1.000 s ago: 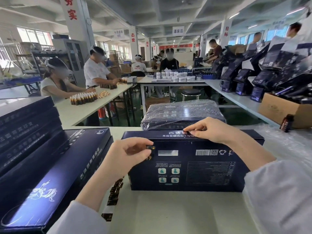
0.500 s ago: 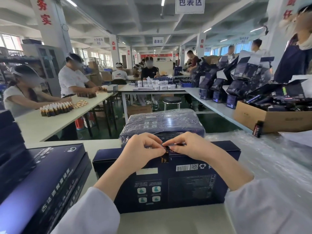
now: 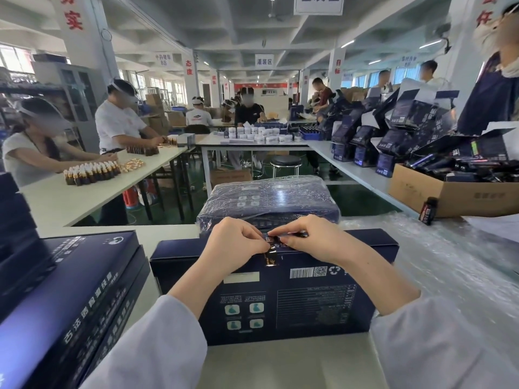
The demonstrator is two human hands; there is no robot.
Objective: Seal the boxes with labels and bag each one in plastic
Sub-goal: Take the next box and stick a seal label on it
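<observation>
Left hand point(image 3: 233, 245) and right hand point(image 3: 314, 242), each grip pinching the dark label point(image 3: 271, 256) folded over the top front edge of the upright navy box point(image 3: 309, 299). The box stands on the surface point(image 3: 280, 366), just in front of a plastic-bagged box point(image 3: 269, 200); stacked boxes point(image 3: 70, 290) lie at left.

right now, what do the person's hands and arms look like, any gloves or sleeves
No gloves: the left hand and right hand are bare, with no ring, watch or bracelet in view. Each arm wears a loose white long sleeve, left sleeve and right sleeve, plain and unmarked, ending partway up the forearm so the wrists are uncovered.
</observation>
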